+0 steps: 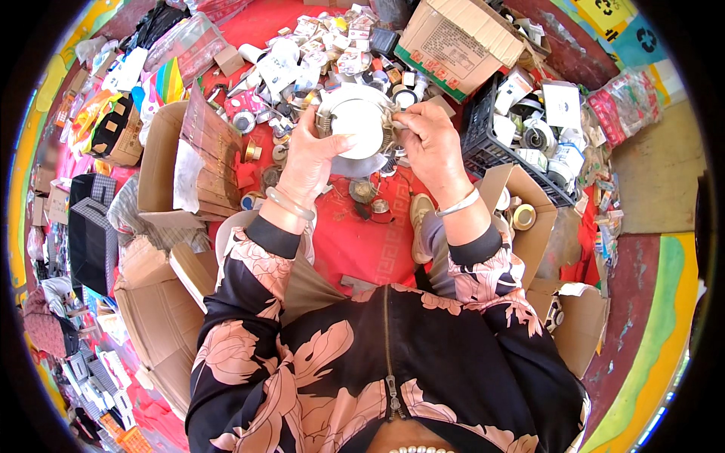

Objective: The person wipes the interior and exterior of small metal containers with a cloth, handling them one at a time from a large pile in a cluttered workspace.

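Over the red mat I hold a round white downlight [356, 130], its pale disc facing me and a metal spring clip showing at its side. My left hand [308, 155] grips its left edge, the thumb lying on the front. Closed in a pinch, my right hand [430, 140] is at the clip on the right edge; those fingertips partly hide what they hold. Just beneath the downlight lies a round, dull metal lamp part [363, 189]. Beyond both hands spreads a heap of small lamp parts and white packets [302, 66].
A black plastic crate [483, 140] full of lamps stands at the right, near a printed cardboard box [457, 45]. Open cartons [162, 313] flank my legs on the left, and another carton [540, 204] with round parts sits by my right knee. Mixed goods line the far left.
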Available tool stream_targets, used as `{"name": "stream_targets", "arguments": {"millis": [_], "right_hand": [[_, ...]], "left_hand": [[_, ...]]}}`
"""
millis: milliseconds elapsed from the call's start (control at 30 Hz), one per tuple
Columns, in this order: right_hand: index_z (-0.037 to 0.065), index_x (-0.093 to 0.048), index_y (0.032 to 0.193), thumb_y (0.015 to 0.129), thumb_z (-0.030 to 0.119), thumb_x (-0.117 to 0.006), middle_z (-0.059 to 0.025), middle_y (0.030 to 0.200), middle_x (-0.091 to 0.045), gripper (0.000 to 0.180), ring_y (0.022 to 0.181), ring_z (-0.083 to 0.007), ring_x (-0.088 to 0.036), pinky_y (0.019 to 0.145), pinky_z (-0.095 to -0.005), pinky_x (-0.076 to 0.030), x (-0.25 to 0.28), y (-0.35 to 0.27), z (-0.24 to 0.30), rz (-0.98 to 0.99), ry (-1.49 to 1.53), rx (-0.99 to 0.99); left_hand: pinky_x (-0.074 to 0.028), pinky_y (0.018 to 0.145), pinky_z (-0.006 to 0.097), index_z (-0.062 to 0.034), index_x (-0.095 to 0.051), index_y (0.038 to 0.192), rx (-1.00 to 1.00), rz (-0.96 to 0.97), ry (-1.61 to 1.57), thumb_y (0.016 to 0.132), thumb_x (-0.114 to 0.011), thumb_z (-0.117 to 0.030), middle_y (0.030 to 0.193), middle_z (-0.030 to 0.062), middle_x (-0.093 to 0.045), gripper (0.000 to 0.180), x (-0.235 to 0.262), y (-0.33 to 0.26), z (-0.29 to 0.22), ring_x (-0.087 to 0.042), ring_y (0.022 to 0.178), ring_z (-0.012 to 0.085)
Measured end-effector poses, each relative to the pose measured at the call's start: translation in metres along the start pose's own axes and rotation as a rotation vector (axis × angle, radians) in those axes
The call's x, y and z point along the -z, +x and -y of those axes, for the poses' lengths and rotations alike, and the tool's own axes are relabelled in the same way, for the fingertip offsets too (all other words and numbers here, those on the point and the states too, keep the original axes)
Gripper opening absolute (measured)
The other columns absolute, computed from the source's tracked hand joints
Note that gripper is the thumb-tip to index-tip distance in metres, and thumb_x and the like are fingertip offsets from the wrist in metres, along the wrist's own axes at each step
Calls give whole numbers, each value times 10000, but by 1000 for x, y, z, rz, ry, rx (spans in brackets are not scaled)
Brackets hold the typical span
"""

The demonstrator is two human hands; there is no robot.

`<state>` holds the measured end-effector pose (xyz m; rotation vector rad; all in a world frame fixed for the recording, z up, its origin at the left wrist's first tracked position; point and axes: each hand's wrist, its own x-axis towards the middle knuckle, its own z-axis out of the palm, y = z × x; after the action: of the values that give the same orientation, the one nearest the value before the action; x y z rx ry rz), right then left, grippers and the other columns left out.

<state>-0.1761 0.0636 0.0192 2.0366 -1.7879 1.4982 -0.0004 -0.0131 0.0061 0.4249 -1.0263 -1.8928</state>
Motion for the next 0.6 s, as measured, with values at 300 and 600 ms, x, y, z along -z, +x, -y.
{"name": "stream_targets", "arguments": {"millis": [300,600], "right_hand": [[20,-679,891,695,-73,-625,-120,866,-617,224,834,-307,-587,737,-361,-487,0,10,10,-39,-14,1],[-2,-669,1000,840,-44,-568,-85,956,-671,194,836,-173,-639,732,-284,-518,25,11,-11,54,544,-467]], "left_hand": [[-484,859,297,6,-497,1169,77,111,194,625,-813,-21,1057,67,-594,629,-4,-6,15,-581,980,146],[-484,925,333,35,-445,1249,-17,4,10,681,-737,32,1117,117,-600,638,6,1,4,-613,1013,206]]}}
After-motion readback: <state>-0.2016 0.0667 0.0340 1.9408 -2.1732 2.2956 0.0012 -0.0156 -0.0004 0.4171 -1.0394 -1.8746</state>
